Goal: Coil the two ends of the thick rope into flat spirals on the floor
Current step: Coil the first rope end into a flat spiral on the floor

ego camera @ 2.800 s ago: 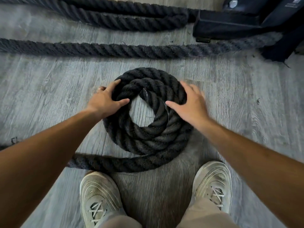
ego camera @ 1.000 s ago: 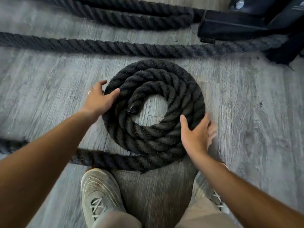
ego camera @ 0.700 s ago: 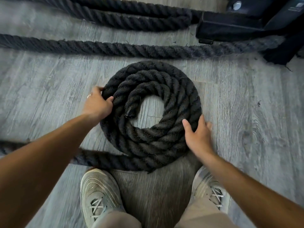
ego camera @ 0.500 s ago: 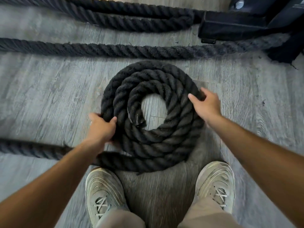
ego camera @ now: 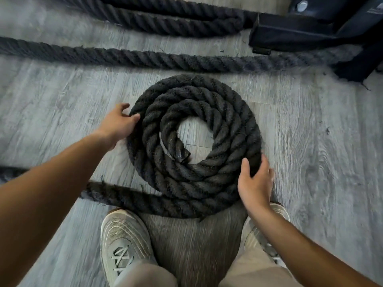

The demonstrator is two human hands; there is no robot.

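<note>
both grips loose, left hand (ego camera: 119, 123) and right hand (ego camera: 256, 183) palming rope spiral (ego camera: 228, 129) rim

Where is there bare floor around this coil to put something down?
Bare floor lies right of the coil, up to the black frame. A second patch sits left of the left hand, below the straight rope. It is crowded near the shoes, the tail and the right hand.

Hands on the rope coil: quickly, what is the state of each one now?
Left hand: open, fingers against the coil's outer left edge.
Right hand: open, palm pressed on the coil's lower right edge, holding nothing.
</note>
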